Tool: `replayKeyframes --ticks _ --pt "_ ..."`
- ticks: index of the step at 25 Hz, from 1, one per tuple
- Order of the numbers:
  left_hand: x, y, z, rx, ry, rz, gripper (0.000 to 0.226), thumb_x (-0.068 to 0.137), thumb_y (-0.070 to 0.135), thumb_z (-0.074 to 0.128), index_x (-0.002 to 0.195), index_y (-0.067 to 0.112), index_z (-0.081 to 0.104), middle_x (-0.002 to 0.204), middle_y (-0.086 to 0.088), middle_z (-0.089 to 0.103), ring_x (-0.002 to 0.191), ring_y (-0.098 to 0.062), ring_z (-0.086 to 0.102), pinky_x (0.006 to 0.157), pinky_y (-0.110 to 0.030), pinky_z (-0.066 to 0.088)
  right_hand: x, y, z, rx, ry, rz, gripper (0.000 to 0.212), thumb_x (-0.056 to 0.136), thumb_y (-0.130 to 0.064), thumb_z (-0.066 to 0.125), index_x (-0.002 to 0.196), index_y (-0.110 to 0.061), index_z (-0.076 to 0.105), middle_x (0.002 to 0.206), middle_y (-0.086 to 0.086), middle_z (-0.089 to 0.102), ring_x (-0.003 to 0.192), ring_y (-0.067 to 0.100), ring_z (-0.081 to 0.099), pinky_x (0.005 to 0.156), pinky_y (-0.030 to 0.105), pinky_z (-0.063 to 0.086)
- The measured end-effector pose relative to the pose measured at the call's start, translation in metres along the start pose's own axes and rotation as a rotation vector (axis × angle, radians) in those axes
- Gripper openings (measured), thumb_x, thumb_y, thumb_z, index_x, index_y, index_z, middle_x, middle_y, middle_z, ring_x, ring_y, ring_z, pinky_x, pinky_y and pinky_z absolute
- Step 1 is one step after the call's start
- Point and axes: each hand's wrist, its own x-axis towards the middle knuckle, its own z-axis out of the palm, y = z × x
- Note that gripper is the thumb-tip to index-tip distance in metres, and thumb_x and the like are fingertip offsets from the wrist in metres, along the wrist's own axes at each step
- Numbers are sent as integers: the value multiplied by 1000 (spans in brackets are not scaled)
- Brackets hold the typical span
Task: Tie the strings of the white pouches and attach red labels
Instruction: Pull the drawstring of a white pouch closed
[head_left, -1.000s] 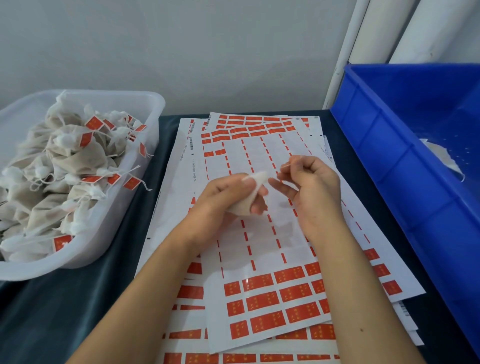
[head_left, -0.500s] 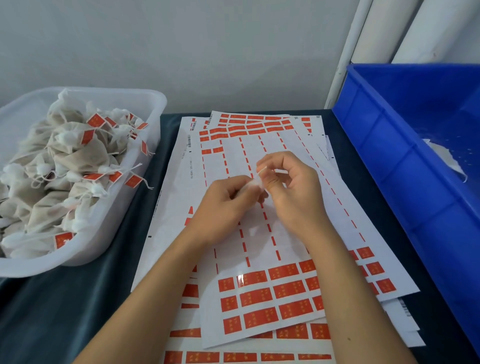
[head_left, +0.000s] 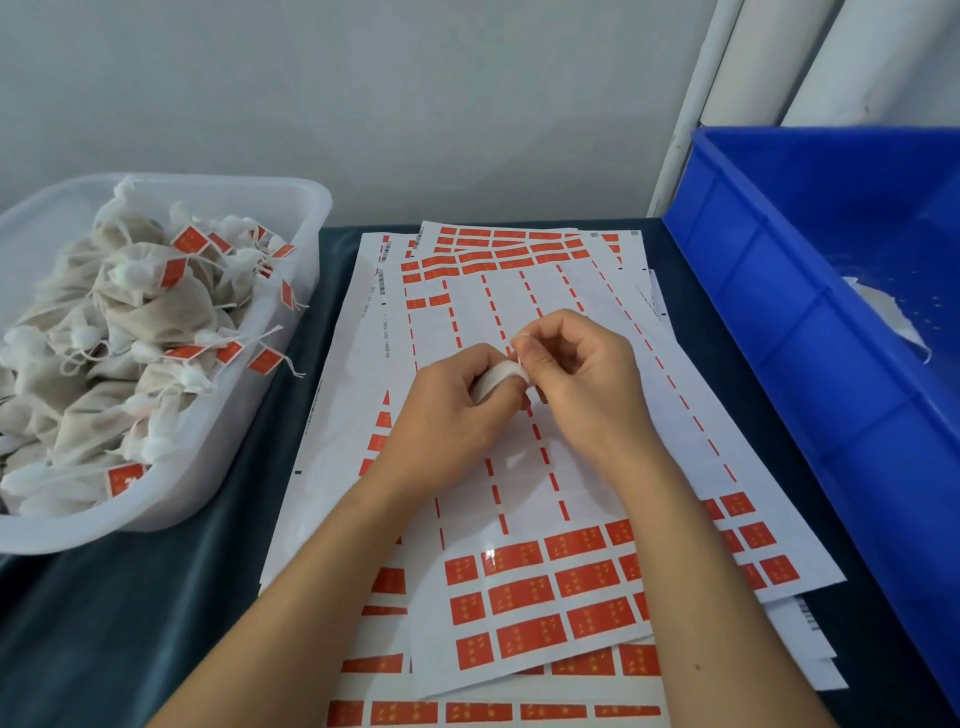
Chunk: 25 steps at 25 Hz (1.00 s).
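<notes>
My left hand (head_left: 447, 415) grips a small white pouch (head_left: 496, 378) above the label sheets; only the pouch's gathered top shows between the fingers. My right hand (head_left: 582, 374) touches it from the right, thumb and forefinger pinching the thin string (head_left: 514, 349) at the pouch's neck. Sheets of red labels (head_left: 545, 592) lie spread on the dark table under both hands, with many labels peeled from the middle rows.
A clear plastic tub (head_left: 306, 208) at the left holds several tied pouches with red labels. A large blue bin (head_left: 769, 322) stands at the right with a white pouch (head_left: 891, 322) inside. The wall is close behind.
My right hand came in from the right and closed onto the pouch's neck. The pouch sank deeper into my left hand, and both hands stay pressed together.
</notes>
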Motion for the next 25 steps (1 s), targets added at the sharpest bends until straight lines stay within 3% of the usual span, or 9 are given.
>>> replayKeyframes --ticks 5,11,17,25 --pt "-1 1 5 77 -9 16 10 100 27 62 93 23 69 79 10 67 75 -6 63 60 -12 47 0 0 1 -3 14 -15 9 99 -19 67 95 -25 71 82 -12 70 81 3 68 61 11 52" --pt "-3 1 7 128 16 61 6 99 23 62 94 25 66 76 15 63 76 -1 61 60 -8 44 2 4 2 -7 36 78 6 98 -28 68 95 -29 73 78 -7 72 75 8 69 62 16 54" --pt "-5 5 5 12 155 131 11 98 25 67 93 35 66 81 20 67 84 -1 63 67 -9 47 3 4 -1 314 0 356 9 94 -25 74 93 -21 82 79 3 75 64 12 66 62 26 54" --pt "-1 4 5 -84 276 -5 9 99 34 67 92 31 70 84 20 70 84 -5 65 66 -10 50 2 6 -1 346 -97 336 11 94 -20 72 90 -17 81 76 6 73 68 13 67 64 26 55"
